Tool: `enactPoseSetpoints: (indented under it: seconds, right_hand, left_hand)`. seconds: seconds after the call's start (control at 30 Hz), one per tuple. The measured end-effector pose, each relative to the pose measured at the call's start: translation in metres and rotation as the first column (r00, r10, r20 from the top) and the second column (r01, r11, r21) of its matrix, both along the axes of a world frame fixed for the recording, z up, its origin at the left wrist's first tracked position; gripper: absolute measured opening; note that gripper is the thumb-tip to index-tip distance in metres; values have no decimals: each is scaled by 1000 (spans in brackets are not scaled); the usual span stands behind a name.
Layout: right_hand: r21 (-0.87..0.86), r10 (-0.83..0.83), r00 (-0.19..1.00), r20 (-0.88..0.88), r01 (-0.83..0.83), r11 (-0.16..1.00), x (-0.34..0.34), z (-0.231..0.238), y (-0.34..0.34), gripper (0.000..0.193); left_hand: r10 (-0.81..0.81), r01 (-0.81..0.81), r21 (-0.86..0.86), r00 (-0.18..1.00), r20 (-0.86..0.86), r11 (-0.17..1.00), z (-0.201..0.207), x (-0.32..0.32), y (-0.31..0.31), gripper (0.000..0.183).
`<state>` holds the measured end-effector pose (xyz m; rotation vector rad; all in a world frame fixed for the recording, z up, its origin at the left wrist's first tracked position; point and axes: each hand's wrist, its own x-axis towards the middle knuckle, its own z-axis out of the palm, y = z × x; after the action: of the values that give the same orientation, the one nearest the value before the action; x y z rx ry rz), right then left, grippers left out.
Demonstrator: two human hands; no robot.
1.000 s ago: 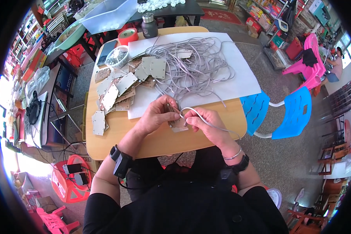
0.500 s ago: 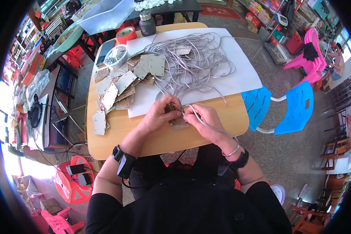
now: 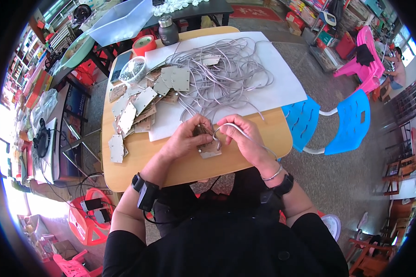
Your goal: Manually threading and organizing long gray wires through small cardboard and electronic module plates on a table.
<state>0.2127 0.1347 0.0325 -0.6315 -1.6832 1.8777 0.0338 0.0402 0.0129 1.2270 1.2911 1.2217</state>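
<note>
My left hand [image 3: 187, 138] is closed at the table's near edge, thumb and fingers pinching a small grey-beige plate [image 3: 211, 153] that shows below the fingertips. Just right of it, my right hand [image 3: 246, 141] grips a grey cord [image 3: 235, 125] between thumb and fingers. This cord bends from the fingertips over the hand toward the wrist, and a loop of it meets the plate beside my left thumb. How the two join there is too small to tell. Beyond my hands lies a tangled heap of grey cords [image 3: 231, 69]. To its left are several loose plates with holes [image 3: 145, 98].
On the wooden table [image 3: 166, 177], a white sheet [image 3: 282, 85] lies under the cords. A tub of small metal parts [image 3: 134, 69], a roll of red tape [image 3: 144, 45], a dark flask [image 3: 168, 31] and a phone [image 3: 121, 65] stand at the far left. A blue chair [image 3: 349, 122] is at right.
My right hand has moved slightly away from my left, opening a gap between the fingertips. More of the plate shows below my left hand. The view has shifted slightly.
</note>
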Motion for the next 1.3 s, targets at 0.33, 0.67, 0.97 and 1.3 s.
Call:
enactPoseSetpoints:
  seconds: [0.33,0.67,0.97,1.3]
  right_hand:
    - [-230,-142,989,-32,131,964,-12,-14,16,12]
    - [-466,-75,946,-314,-86,880,-2,-21,27,18]
    - [-358,-193,902,-385,46,932,11,-2,33,53]
    - [-271,-143,778,-612,-36,962,25,8,54,43]
  left_hand:
    - [-157,164,-84,984,89,983,4,0,2,20]
    - [-368,383,-140,922,123,913,3,-6,-6,21]
    - [-448,501,-303,864,229,811,10,-12,-6,22]
    - [-491,530,-299,848,199,794,16,-10,-5,21]
